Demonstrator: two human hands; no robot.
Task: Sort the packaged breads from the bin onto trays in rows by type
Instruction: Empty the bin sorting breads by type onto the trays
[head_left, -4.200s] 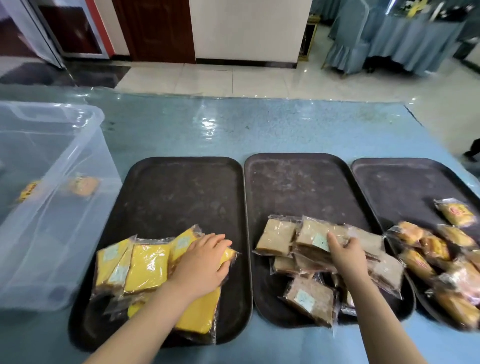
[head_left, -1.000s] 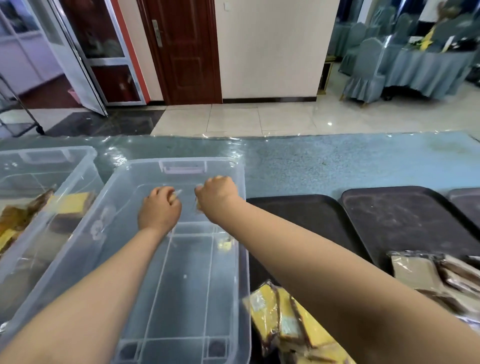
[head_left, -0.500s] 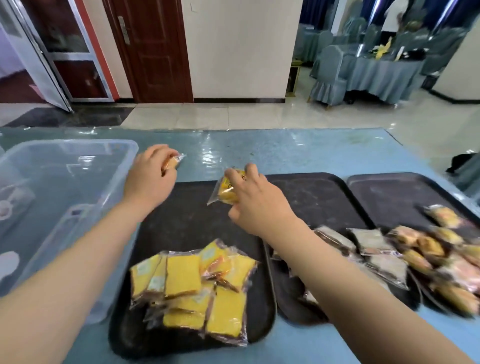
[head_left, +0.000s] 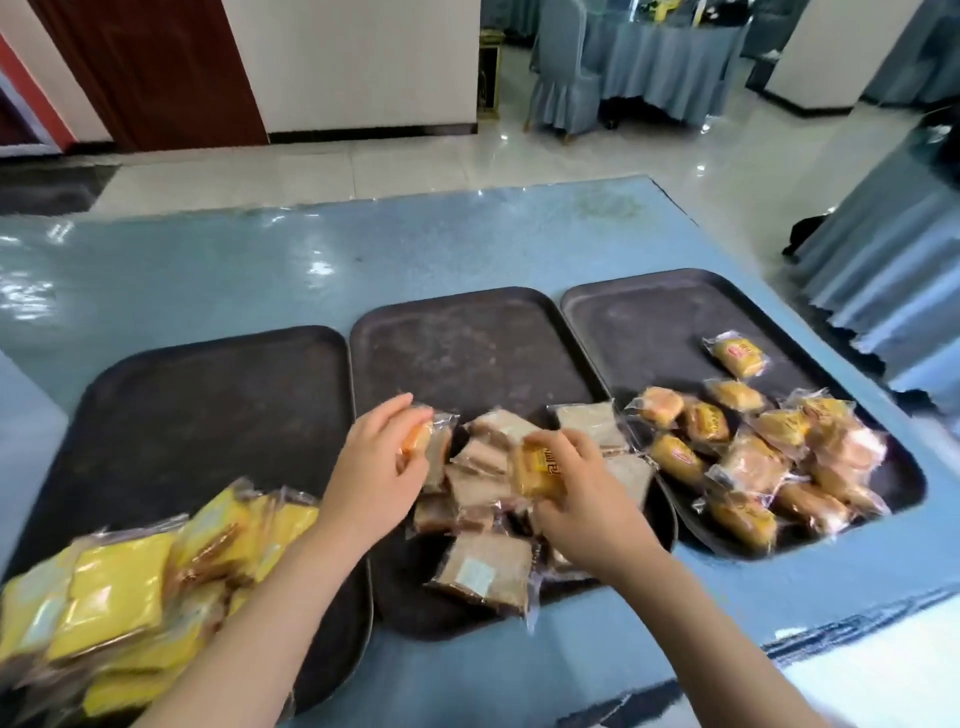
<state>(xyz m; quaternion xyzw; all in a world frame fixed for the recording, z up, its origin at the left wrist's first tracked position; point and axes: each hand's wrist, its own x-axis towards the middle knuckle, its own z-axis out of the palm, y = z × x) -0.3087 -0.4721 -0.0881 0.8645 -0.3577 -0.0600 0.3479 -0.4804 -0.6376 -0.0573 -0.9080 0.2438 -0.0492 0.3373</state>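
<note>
1. The left tray (head_left: 171, 415) sits at the left of the blue table (head_left: 260, 270); a blurred heap of yellow packaged breads (head_left: 124, 587) lies on its near left corner.
2. The left hand (head_left: 376, 467) hovers over the seam between the left tray and the middle tray (head_left: 467, 343). Its fingers are curled round a small orange bread packet (head_left: 423, 441), which pokes out to the right of the fingertips, its clear wrapper end trailing toward the brown pile.
3. The left forearm comes in from the lower left, crossing over the yellow heap.
4. Brown packaged breads (head_left: 485, 569) are piled on the near half of the middle tray, below and between both hands; one carries a pale label that is too blurred to read.
5. The right hand (head_left: 582, 499) is above that pile, fingers and thumb clamped on a golden bread packet (head_left: 540, 470) held at its left side. Dark printed characters show on the wrapper but cannot be read.
6. The right forearm reaches in from the lower right.
7. The right tray (head_left: 649, 322) holds a loose cluster of golden bun packets (head_left: 748, 462), with one packet (head_left: 735, 355) apart at the far side; red-and-yellow labels, illegible.
</note>
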